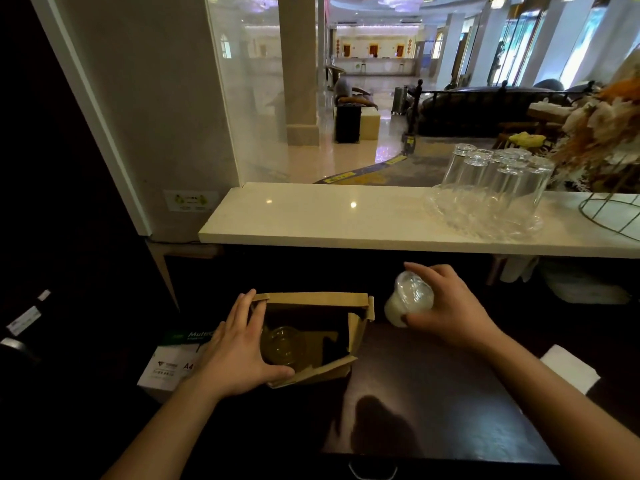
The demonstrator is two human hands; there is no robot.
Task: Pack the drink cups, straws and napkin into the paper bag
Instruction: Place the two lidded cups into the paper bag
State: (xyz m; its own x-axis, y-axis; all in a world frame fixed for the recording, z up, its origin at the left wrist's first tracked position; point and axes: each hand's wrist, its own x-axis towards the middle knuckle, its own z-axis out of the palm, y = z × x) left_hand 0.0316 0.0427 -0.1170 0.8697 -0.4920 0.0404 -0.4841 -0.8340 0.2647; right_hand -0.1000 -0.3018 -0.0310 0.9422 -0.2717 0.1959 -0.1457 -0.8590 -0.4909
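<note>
A brown paper bag [356, 327] stands open on the dark counter, low in the middle of the view. Inside it, on the left, sits a clear lidded cup with a yellowish drink [282, 344] in a cardboard holder. My left hand [239, 348] grips the bag's left wall, thumb at its near edge. Just right of the bag, my right hand [446, 306] holds a clear domed-lid cup of white drink [407, 301], tilted, at about rim height. A white napkin [571, 367] lies on the counter at the right. No straws are visible.
A pale stone ledge [311, 216] runs across above the counter, carrying a glass tray of upturned glasses [491, 188] and a wire stand with dried flowers [609, 140]. A box of A4 paper [169, 365] sits left of the bag. A glass panel and lobby lie beyond.
</note>
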